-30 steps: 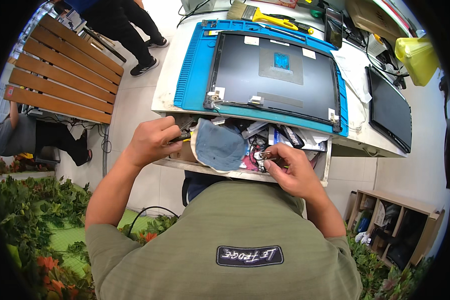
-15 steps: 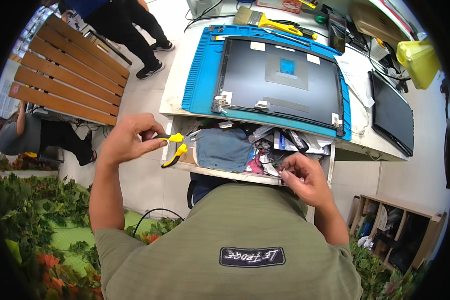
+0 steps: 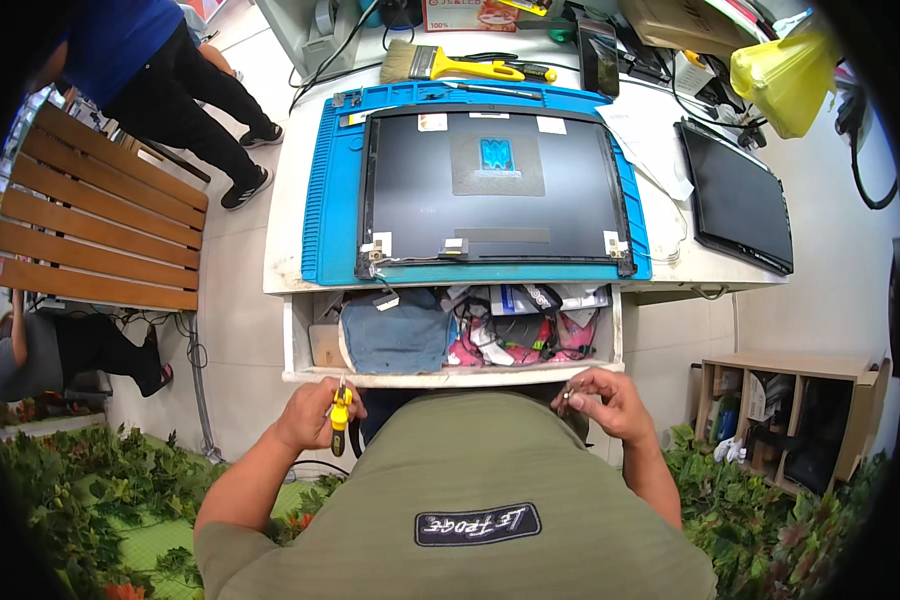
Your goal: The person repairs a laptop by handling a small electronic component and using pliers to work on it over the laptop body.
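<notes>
In front of the left end of an open drawer (image 3: 430, 380), my left hand (image 3: 310, 418) is closed around yellow-and-black pliers (image 3: 341, 408), their tip pointing up. My right hand (image 3: 615, 405) is by the drawer's right front corner, thumb and fingers pinched together on something small that I cannot make out. Inside the drawer lie a blue-grey cloth (image 3: 395, 332), a pink item (image 3: 465, 350), cables and packets. Above it on the desk, a dark laptop screen panel (image 3: 410, 205) rests on a blue work mat (image 3: 335, 200).
A brush (image 3: 410, 62) with a yellow handle lies behind the mat. A second dark screen (image 3: 740, 195) and a yellow bag (image 3: 785, 85) are at the right. Left are a slatted wooden bench (image 3: 100, 225) and two people; low right, a wooden shelf (image 3: 780, 365).
Both hands have drawn back from over the drawer to its front edge. The pliers have turned upright in my left hand. The whole view has shifted, and more of the drawer's right side shows.
</notes>
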A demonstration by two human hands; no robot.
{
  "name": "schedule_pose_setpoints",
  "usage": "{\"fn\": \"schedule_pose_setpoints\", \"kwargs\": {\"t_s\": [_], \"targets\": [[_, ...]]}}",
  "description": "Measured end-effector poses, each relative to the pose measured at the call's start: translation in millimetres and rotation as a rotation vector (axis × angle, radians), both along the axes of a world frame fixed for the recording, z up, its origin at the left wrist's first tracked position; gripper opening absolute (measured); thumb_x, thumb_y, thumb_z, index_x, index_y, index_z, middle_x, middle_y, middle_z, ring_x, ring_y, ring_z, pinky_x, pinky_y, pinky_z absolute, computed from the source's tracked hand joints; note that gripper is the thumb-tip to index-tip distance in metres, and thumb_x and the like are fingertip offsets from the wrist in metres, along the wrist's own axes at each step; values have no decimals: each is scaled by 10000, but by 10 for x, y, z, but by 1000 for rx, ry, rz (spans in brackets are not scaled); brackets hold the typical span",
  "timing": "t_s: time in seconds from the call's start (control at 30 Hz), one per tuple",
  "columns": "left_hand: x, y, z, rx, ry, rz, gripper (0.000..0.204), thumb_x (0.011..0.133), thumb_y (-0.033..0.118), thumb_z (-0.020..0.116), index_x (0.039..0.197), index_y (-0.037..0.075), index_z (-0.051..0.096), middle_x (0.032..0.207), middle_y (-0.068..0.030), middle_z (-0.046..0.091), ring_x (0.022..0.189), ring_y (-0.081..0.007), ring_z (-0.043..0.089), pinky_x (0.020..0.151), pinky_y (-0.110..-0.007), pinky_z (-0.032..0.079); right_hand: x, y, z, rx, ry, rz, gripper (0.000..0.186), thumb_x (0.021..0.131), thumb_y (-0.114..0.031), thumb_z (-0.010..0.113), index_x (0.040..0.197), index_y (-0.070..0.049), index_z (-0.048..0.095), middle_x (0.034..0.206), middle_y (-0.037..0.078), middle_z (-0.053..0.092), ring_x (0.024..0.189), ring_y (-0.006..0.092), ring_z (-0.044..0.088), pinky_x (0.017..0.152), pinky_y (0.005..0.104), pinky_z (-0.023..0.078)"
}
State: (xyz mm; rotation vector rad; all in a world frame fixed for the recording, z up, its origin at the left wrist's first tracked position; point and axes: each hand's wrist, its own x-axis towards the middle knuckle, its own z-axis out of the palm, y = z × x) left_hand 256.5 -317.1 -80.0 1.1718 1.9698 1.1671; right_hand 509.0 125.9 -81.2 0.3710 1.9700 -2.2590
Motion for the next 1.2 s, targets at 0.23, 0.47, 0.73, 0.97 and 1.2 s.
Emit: {"fn": "schedule_pose_setpoints", "kwargs": {"t_s": [0.23,0.47,0.73,0.97,1.2], "targets": [[-446,387,-32,127,340,27,187,917,-21,649,1097,28,649,895,-124,754,772,-297,774,759,-377,632,-586,261,-42,20,132,-60,174,1041,-81,743,1120,15,621,1023,155,773,975,231,790,857,359,643],[-1015,878,1298,-65,553,298,293,948,-4,732,1238,34,729,907,-162,763,769,-307,763,718,-377,589,-1405,11,965,-118,132,-182,251,1106,-99,636,1285,76,621,998,135,720,850,197,759,698,344,670],[-1862,974,967,-607,752,489,318,1076,328,685,1223,58,764,864,-242,748,820,-443,723,747,-541,545,-2310,162,667,-303,248,-125,367,1106,-93,638,1421,85,574,1056,149,705,895,235,774,785,378,706],[-1634,1096,1238,-590,701,515,419,985,387,812,1265,77,774,809,-162,736,735,-314,731,682,-460,557,-2432,132,623,-331,213,-116,398,1108,-115,642,1440,69,519,1064,171,748,880,253,793,768,376,693],[-1155,1986,1395,199,550,214,414,870,209,946,1224,71,782,818,-73,752,705,-146,716,657,-273,562,-2606,-120,757,-448,202,-83,390,1123,-143,629,1458,7,497,1097,154,764,910,226,787,771,367,666]]}}
